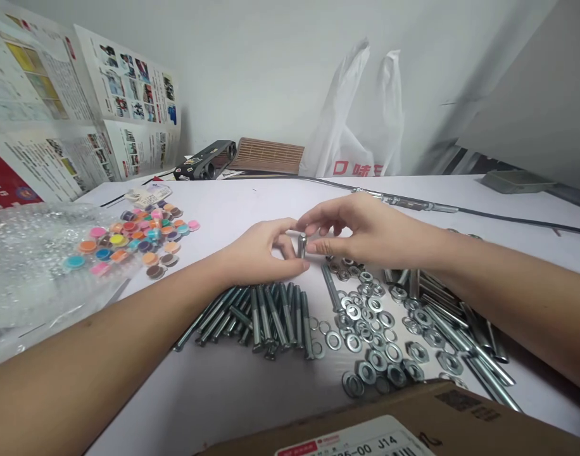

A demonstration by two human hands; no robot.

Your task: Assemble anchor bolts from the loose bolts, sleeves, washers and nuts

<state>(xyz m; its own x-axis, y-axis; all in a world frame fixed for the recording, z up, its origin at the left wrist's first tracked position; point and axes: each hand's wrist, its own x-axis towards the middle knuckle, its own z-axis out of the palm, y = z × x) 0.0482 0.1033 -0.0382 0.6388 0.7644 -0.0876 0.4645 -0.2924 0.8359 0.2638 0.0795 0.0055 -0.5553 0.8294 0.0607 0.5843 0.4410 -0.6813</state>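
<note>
A short shiny metal sleeve [302, 246] stands upright between my two hands, just above the white table. My left hand [266, 250] is closed on it with thumb and curled fingers. From the other side, my right hand [356, 228] pinches in at the sleeve, its thumb at the side and its index fingertip near the top. Below my left hand lies a pile of long bolts [266, 316]. One single bolt [331, 288] rests apart, beside scattered washers [353, 311] and hex nuts [417, 351]. More metal sleeves [444, 326] lie under my right forearm, which partly hides them.
Cardboard box [461, 418] at the front edge. Bubble wrap [28, 266] and small colourful lidded pots [128, 234] lie left. A black cable [508, 216] crosses the back, near a white plastic bag [351, 133]. Printed sheets [138, 95] stand at the back left.
</note>
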